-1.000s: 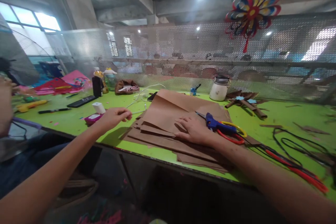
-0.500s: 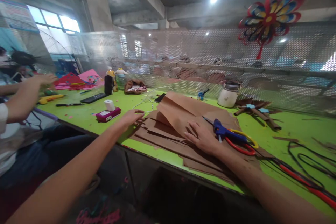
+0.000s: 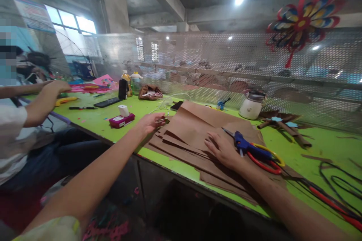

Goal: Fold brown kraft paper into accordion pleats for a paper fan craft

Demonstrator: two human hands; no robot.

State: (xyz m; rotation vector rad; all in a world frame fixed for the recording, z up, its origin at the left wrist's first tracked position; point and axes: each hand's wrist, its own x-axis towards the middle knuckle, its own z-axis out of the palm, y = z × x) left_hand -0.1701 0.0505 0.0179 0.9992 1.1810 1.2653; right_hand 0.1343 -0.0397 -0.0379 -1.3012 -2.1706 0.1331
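A stack of brown paper sheets (image 3: pixel 189 128) lies at the front of the green table, with uneven edges and some lower layers sticking out. At its left edge is my left hand (image 3: pixel 151 123), fingers stretched forward and slightly bent, a small dark patch at the fingertips that I cannot make out. My right hand (image 3: pixel 222 148) rests flat on the paper with its fingers spread. Just right of it, a blue glue gun (image 3: pixel 240 141) lies on the sheets beside scissors (image 3: pixel 266 169) with red and yellow handles.
Behind the paper are a black phone (image 3: pixel 177 105), a blue bottle (image 3: pixel 221 104) and a white jar (image 3: pixel 251 105). Rolled brown paper pieces (image 3: pixel 294 131) and black cable (image 3: pixel 339 180) lie right. A maroon box (image 3: pixel 121 121) stands left, near another person's hand (image 3: pixel 58 86).
The top brown sheet, its left side raised before, now lies flatter. My left hand has turned and lifted slightly at the edge. My right hand stays on the paper; the view has shifted left.
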